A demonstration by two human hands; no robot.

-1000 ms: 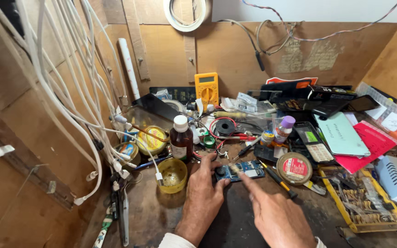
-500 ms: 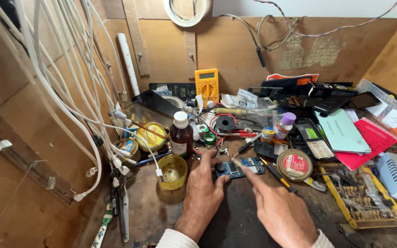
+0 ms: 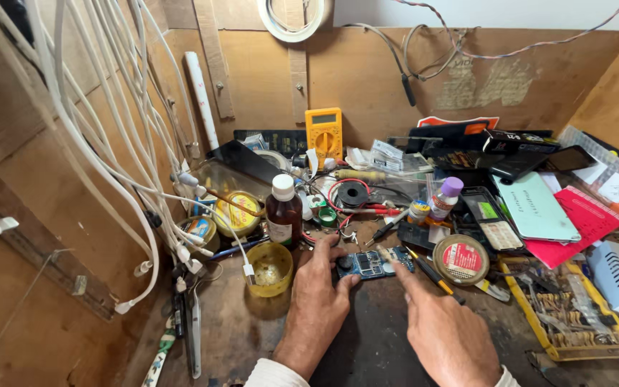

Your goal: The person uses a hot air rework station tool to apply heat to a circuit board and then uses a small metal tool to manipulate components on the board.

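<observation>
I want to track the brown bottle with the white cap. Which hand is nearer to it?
Left. The left hand lies just below and right of the brown bottle; the right hand sits farther right, beyond the circuit board.

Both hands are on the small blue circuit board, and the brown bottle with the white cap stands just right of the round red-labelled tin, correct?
Not quite. In the head view both the left hand and the right hand are at the blue circuit board, but the brown bottle stands left of the board, far from the round red-labelled tin, which lies on the board's right.
</observation>
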